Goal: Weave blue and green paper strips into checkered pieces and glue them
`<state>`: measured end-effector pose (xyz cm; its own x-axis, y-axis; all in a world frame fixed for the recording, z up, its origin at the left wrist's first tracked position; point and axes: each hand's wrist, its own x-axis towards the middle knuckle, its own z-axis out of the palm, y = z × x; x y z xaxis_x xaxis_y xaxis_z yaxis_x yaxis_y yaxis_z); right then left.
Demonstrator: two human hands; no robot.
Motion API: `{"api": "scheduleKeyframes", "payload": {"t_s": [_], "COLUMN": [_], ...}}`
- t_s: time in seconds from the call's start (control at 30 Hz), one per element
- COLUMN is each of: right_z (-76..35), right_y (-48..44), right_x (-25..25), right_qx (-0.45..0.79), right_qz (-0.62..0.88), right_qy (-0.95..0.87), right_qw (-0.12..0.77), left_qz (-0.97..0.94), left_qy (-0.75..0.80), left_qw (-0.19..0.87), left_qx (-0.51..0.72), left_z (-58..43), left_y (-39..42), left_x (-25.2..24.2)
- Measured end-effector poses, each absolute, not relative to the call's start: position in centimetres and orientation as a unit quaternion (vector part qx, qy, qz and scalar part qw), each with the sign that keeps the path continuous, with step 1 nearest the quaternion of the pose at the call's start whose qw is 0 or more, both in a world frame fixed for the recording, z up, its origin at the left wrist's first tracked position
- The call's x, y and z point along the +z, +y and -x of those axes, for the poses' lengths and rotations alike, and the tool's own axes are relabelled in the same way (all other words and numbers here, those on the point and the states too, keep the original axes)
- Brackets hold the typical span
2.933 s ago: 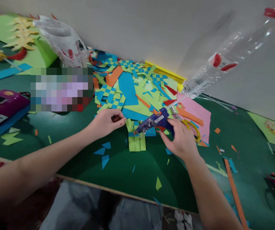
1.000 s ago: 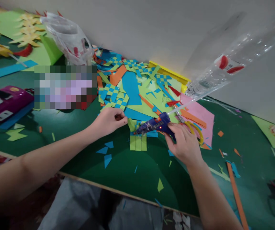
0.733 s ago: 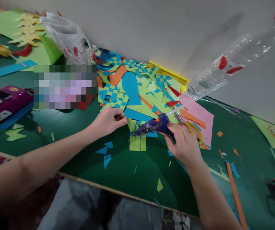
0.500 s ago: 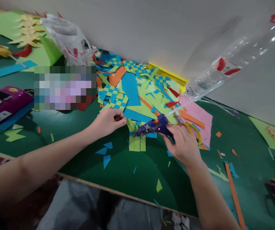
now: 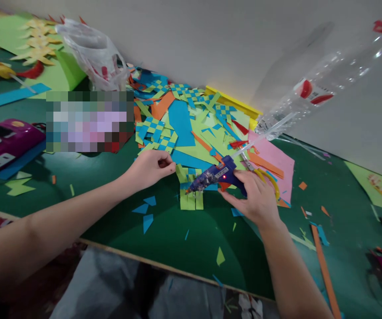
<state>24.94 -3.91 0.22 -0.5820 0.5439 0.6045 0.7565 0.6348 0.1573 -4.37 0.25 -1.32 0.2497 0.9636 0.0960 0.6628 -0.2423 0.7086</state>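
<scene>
My right hand (image 5: 255,195) is wrapped round the grip of a dark blue hot glue gun (image 5: 209,175), a clear glue stick (image 5: 264,135) jutting from its back. The nozzle points left and down at a small woven piece of green and blue paper strips (image 5: 191,201) on the table; whether it touches the paper I cannot tell. With thumb and forefinger pinched, my left hand (image 5: 153,169) holds the tip of a green paper strip (image 5: 180,172) at the piece's upper left. Part of the weave is hidden behind the gun.
Behind lies a heap of coloured paper and woven checks (image 5: 157,133). Yellow-handled scissors (image 5: 267,179) lie close to my right hand. A clear plastic bottle (image 5: 313,95) leans at the right. At the left are a purple power strip (image 5: 8,144) and a plastic bag (image 5: 94,55). Paper scraps dot the green tabletop (image 5: 111,221).
The glue gun has tilted, its nozzle dropping slightly down onto the lower green strips, and the glue stick has swung steeper. My left hand has stayed in place.
</scene>
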Motion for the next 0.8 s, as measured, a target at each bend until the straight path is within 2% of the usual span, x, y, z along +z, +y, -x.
{"api": "scheduleKeyframes", "payload": {"t_s": [0.3, 0.53, 0.8], "right_z": [-26.3, -29.4, -32.7], "right_y": [-3.3, -2.0, -1.2], "right_x": [-0.3, -0.4, -0.6], "right_qx": [-0.188, -0.253, -0.253], "right_qz": [0.465, 0.534, 0.631], "right_qy": [-0.814, -0.737, -0.645], "right_qw": [0.292, 0.327, 0.350], "left_qz": [-0.762, -0.880, -0.938], "left_qy": [0.526, 0.342, 0.255], "left_qw": [0.267, 0.159, 0.113], "left_qx": [0.267, 0.289, 0.205], "left_z": [4.4, 4.1, 3.7], "left_y": [-0.1, -0.9, -1.7], "left_x": [-0.7, -0.1, -0.2]}}
